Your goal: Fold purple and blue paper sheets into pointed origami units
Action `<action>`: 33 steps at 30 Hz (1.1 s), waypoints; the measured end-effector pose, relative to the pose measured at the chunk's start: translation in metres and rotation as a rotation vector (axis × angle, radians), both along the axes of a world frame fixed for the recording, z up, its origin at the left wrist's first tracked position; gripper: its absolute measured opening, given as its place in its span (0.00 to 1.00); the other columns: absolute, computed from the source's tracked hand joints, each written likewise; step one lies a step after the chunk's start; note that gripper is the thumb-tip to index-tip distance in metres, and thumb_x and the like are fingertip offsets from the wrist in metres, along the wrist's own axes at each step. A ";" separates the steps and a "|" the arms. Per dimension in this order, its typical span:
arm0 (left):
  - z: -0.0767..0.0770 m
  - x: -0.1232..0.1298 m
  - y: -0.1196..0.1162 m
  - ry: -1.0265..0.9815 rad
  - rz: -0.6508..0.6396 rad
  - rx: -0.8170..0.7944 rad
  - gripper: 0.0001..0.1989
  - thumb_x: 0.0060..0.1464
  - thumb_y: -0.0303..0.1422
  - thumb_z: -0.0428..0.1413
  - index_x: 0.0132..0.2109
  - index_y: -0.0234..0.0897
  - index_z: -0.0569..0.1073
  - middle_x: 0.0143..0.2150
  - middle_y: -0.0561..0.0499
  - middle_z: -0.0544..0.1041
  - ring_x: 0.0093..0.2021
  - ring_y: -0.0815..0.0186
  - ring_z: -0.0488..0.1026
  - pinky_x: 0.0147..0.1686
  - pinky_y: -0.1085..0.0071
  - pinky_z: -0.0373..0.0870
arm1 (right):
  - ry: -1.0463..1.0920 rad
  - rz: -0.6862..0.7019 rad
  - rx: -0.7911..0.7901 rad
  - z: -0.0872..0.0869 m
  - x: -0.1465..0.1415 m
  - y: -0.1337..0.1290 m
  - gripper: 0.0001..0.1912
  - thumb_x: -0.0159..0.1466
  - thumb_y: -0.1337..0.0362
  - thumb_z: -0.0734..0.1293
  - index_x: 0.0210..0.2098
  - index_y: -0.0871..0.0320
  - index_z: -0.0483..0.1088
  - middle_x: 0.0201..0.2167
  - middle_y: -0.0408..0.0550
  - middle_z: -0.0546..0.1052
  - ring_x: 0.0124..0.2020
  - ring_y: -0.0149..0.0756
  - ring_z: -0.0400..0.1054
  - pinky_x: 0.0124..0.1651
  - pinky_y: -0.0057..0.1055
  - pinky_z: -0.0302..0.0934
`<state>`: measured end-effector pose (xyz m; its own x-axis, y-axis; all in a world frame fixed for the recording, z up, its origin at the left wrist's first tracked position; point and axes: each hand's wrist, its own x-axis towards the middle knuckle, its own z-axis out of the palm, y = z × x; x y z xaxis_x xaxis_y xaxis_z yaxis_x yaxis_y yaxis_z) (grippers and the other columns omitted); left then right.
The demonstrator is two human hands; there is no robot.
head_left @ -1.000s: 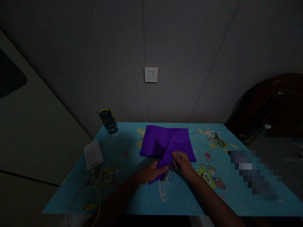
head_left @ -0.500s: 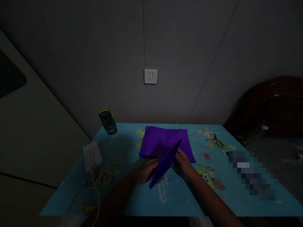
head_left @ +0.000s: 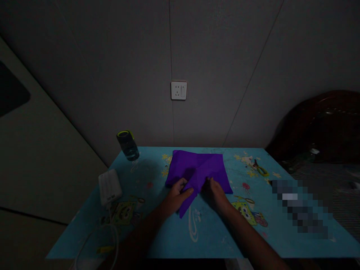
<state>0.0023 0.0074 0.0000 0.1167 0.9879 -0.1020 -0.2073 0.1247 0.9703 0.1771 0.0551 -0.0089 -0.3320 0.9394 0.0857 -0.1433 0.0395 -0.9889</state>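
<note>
A folded piece of purple paper [head_left: 198,178] is held between both hands over the middle of the table. My left hand [head_left: 177,195] pinches its lower left part, thumb on top. At its right side, my right hand [head_left: 216,190] has its fingers closed on the paper's edge; the fingertips are partly in shadow. Beneath and behind lies a larger purple sheet [head_left: 181,163], flat on the blue patterned table [head_left: 157,240], its middle partly covered by the folded piece.
A dark bottle [head_left: 128,146] stands at the back left, with a white power bank [head_left: 110,187] and its cable nearer. Yellow-handled scissors [head_left: 262,171] lie at the back right. A blurred-out object [head_left: 300,210] is at the right. The wall has a socket [head_left: 179,90].
The folded purple paper has turned from nearly edge-on to show its broad face. My left hand now has its thumb visible on top, and my right hand has shifted slightly.
</note>
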 end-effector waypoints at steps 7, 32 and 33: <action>0.002 0.006 -0.006 0.110 -0.117 0.041 0.16 0.53 0.43 0.60 0.45 0.39 0.73 0.39 0.49 0.79 0.40 0.61 0.76 0.40 0.68 0.70 | 0.019 0.005 -0.074 0.002 0.000 -0.002 0.21 0.58 0.45 0.70 0.25 0.58 0.70 0.20 0.42 0.73 0.23 0.32 0.65 0.30 0.29 0.60; 0.015 -0.002 -0.014 0.207 -0.474 -0.033 0.21 0.58 0.50 0.52 0.42 0.36 0.76 0.27 0.50 0.79 0.23 0.69 0.73 0.22 0.76 0.65 | 0.168 -0.129 -0.204 0.017 0.006 -0.002 0.25 0.59 0.41 0.67 0.25 0.59 0.75 0.22 0.48 0.78 0.26 0.40 0.72 0.33 0.34 0.64; 0.015 -0.002 -0.014 0.206 -0.483 -0.034 0.21 0.58 0.50 0.52 0.42 0.36 0.76 0.27 0.49 0.79 0.23 0.69 0.73 0.21 0.77 0.64 | 0.186 -0.138 -0.224 0.018 0.006 -0.002 0.26 0.58 0.41 0.67 0.24 0.59 0.75 0.21 0.47 0.77 0.25 0.40 0.71 0.32 0.34 0.63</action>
<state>-0.0001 -0.0064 0.0149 0.5326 0.8220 -0.2017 0.0763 0.1908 0.9787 0.1827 0.0530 0.0089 -0.1977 0.9769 -0.0808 -0.3303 -0.1440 -0.9328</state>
